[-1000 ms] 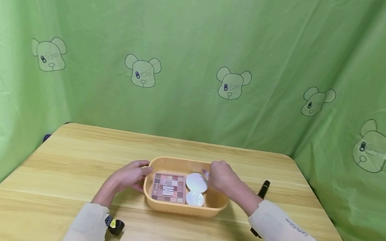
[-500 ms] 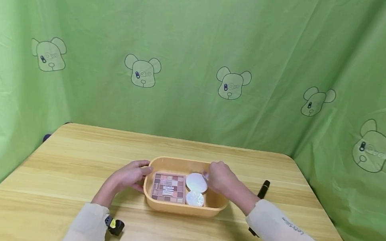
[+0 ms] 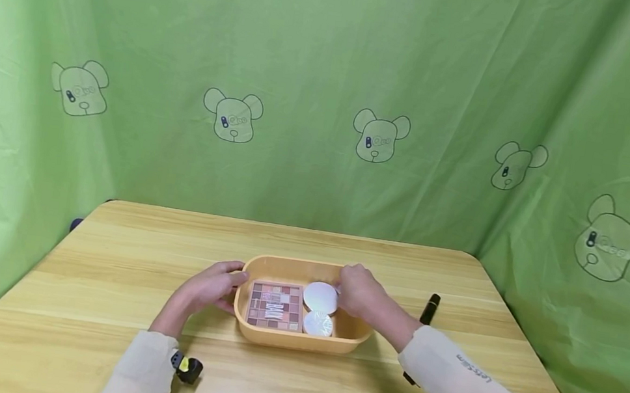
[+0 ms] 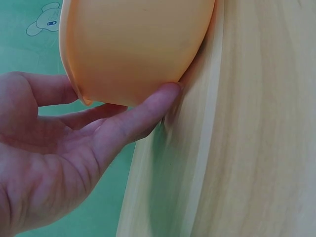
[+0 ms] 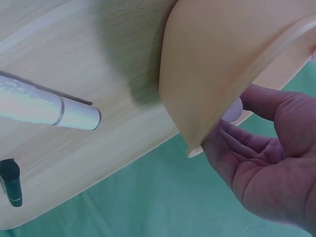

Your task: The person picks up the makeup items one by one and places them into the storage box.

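Observation:
An orange plastic basin (image 3: 303,341) stands on the table. At its left end my left hand (image 3: 212,285) holds it, thumb over the rim and fingers against the outer wall (image 4: 133,44). Inside lie an eyeshadow palette (image 3: 276,307) with a grid of colours and two round white compacts, a larger one (image 3: 321,297) behind a smaller one (image 3: 318,324). My right hand (image 3: 362,292) reaches over the basin's back right. In the right wrist view its thumb and fingers pinch a pale, round-ended object (image 5: 232,111) just inside the rim; the rest of it is hidden.
A black tube (image 3: 430,307) lies on the table (image 3: 137,253) to the right of the basin. In the right wrist view a white tube (image 5: 47,103) with a silver band lies closer to the basin; my forearm covers it in the head view. Green cloth (image 3: 299,181) hangs behind the table.
My right hand and sleeve have shifted slightly left, and the pale object shows less beside the fingers. The left hand, basin, palette and compacts stay where they were.

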`<state>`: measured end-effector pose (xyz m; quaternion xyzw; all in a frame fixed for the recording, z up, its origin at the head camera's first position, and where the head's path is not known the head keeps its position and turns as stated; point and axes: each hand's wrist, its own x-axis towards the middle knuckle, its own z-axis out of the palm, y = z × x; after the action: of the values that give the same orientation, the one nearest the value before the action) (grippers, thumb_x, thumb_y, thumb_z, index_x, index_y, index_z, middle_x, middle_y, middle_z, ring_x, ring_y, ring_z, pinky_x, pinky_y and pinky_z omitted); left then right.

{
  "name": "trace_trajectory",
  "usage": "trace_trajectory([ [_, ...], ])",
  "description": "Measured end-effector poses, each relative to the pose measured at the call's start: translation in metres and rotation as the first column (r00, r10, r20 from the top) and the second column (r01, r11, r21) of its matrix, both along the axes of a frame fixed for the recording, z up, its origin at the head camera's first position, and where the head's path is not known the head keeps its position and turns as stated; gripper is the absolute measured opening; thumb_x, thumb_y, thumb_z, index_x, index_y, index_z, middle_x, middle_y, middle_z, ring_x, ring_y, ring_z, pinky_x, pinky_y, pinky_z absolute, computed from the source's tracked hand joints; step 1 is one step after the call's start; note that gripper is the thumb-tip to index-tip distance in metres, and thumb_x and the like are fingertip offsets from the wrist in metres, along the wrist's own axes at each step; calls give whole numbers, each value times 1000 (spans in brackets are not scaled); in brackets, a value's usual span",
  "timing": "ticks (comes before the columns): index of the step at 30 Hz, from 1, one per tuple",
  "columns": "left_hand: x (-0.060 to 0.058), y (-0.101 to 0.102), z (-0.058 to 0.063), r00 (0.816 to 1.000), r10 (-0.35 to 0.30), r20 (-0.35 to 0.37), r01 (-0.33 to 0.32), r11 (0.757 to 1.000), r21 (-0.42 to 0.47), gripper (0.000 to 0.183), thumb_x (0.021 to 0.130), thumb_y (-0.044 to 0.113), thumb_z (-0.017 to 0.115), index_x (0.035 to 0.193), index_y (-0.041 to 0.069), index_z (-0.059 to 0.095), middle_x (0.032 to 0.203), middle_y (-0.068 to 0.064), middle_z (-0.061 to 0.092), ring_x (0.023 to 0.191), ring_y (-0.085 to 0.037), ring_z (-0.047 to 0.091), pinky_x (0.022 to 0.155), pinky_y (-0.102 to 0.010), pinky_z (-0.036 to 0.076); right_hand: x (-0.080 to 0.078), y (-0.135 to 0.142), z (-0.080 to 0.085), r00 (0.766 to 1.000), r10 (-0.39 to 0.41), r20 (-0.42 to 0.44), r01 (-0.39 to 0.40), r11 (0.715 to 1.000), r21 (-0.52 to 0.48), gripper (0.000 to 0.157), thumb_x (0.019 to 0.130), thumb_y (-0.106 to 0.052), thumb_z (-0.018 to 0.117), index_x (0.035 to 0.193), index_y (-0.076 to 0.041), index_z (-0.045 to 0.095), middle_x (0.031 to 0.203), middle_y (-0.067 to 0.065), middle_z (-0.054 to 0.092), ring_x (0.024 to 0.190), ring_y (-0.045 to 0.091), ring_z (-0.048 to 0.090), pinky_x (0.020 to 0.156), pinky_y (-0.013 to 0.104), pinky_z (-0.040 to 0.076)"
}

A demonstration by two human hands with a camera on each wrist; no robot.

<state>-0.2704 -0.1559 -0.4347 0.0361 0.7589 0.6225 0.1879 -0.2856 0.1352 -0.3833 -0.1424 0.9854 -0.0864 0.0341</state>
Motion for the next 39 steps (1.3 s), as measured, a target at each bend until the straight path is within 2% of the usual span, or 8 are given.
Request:
trace_trajectory([
  [4,0,0,0,1000,1,1,-1,1000,0,61,108,21,44,158,-6,21,148,-32,47,129,-44,56,82,-46,65,0,0,-3,1000,13,-7,-13,1000,-1,38,86,6,62,59,-14,43,61,2,47,58,16,46,46,21,36],
  [9,1,1,1,1000,8,3,-8,1000,-6,61,108,21,44,158,-6,21,149,-32,46,130,-45,55,82,-46,65,0,-1,-5,999,37,-25,-37,999,7,37,81,8,63,57,-14,45,58,1,47,57,16,44,45,22,35],
  [16,0,0,-2,1000,9,3,-9,1000,0,61,108,21,44,158,-6,21,149,-33,46,130,-45,55,82,-46,65,3,-4,-7,999,33,-28,-32,999,38,20,84,4,64,69,-6,56,65,6,55,60,18,50,49,27,47],
  [23,1,0,1,1000,-2,1,2,1000,6,60,108,21,43,158,-6,22,147,-32,48,128,-43,57,82,-46,65,5,-5,-9,999,41,-35,-39,998,41,7,84,4,65,79,-1,62,74,11,61,64,20,52,53,30,51],
  [26,1,1,2,1000,-1,1,1,1000,6,60,108,20,43,158,-6,22,147,-31,48,128,-43,57,82,-46,65,5,-4,-10,999,43,-29,-42,999,25,3,85,4,64,87,1,65,81,14,65,68,22,56,59,33,56],
  [32,0,1,1,1000,2,-2,-2,1000,5,60,108,20,43,157,-6,22,147,-31,48,128,-43,58,82,-47,65,5,-3,-13,997,67,-35,-66,998,9,13,89,4,63,101,5,67,94,17,68,85,28,66,79,41,63],
  [35,0,1,1,1000,4,-4,-4,1000,4,60,108,20,43,157,-6,23,146,-31,49,128,-44,58,82,-47,65,6,-4,-15,995,84,-48,-82,996,35,12,88,4,64,99,3,67,91,16,68,85,27,65,81,41,63],
  [39,1,1,1,1000,4,-4,-4,1000,-7,60,108,21,43,157,-6,23,147,-31,48,128,-43,57,82,-46,65,8,-5,-18,991,109,-71,-103,992,78,5,87,4,64,86,-1,65,81,11,63,76,22,59,71,38,61],
])
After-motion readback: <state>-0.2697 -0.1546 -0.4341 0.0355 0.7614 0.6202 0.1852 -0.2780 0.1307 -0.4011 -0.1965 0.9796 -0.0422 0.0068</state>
